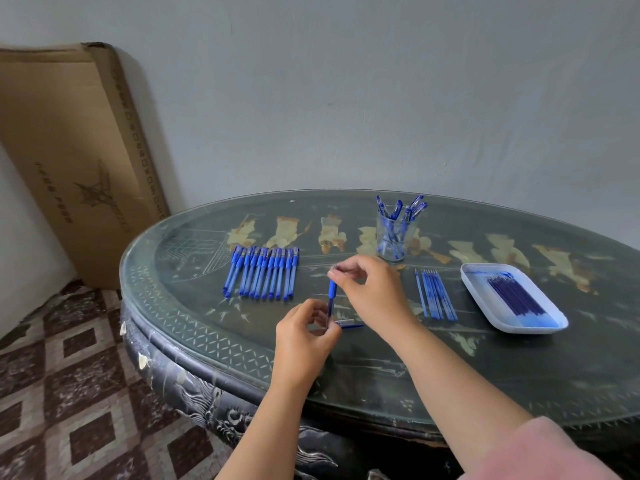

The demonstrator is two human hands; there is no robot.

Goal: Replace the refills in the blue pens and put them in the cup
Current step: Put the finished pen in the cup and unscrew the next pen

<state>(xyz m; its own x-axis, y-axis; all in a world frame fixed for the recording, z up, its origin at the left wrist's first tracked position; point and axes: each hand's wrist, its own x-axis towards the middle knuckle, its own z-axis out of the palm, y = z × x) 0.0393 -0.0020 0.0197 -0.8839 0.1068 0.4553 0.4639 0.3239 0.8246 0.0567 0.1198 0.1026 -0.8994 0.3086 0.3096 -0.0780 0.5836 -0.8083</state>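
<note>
The person is working on one blue pen (332, 292), and I think its tip end is being twisted off or on so the refill can be changed. The left hand (304, 337) pinches the low part of the pen, which stands up just above the table, while the right hand (374, 289) pinches the top tip with thumb and finger. The cap (349, 323) lies beside the left hand. The next move needs a gentle turn with the pen kept straight, and later the pen goes in the cup (380, 244) at the back, which already holds pens.
</note>
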